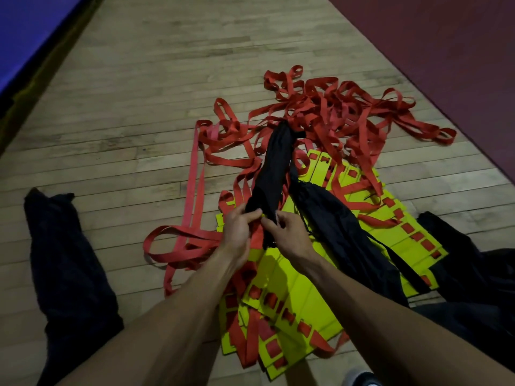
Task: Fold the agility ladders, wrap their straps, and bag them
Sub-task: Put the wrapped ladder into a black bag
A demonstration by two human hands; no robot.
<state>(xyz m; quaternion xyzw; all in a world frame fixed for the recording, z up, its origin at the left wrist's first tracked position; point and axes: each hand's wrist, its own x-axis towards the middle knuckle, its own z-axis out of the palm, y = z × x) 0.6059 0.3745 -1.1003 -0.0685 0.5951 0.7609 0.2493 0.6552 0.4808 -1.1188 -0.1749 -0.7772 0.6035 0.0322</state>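
Hands meet at the near end of a long black bag (271, 174) lying over the ladder heap: the left hand (237, 228) pinches its fabric edge, and the right hand (288, 232) grips it opposite, probably to spread the mouth. Yellow rungs (303, 291) lie stacked on the wooden floor (125, 121), loose red straps (328, 112) trailing toward its far side, still unwrapped. A second black bag (334, 227) lies just beside.

Bare wooden floor (117, 112) lies open to the left and far side. Tangled red straps (328, 112) block the far right, yellow rungs (295, 288) and black bags (334, 218) crowd the middle, dark trouser legs (69, 260) flank both sides.
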